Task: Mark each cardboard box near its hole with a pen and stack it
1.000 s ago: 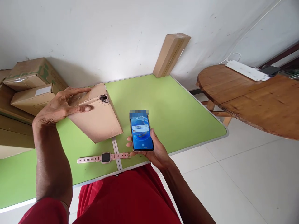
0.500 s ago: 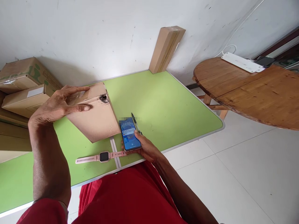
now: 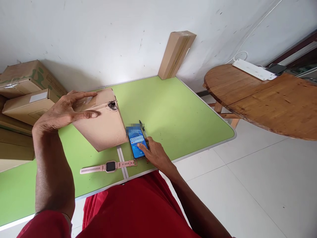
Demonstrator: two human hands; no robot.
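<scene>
My left hand (image 3: 65, 107) grips the end of a tan cardboard box (image 3: 106, 125), thumb on its near face and fingers over its top. The box tilts above the green table and has a torn, dark hole near its top right corner. Beside it, my right hand (image 3: 157, 150) holds a smartphone (image 3: 137, 145) by its right side, with the thumb over the lit screen. A dark pen (image 3: 143, 127) lies just behind the phone, partly hidden by the hand. The pink smartwatch (image 3: 110, 166) is stretched out flat near the table's front edge, strap end close to the phone.
The green table (image 3: 188, 122) stands against a white wall. A tall narrow carton (image 3: 175, 56) is upright at its far corner. Several cardboard boxes (image 3: 27, 79) are stacked at left. On the right, a round wooden table (image 3: 267, 99) bears a white power strip (image 3: 254, 69).
My right thumb has moved from the phone's right edge onto its screen, and the hand has shifted slightly upward. My left hand and the box moved very slightly right in view.
</scene>
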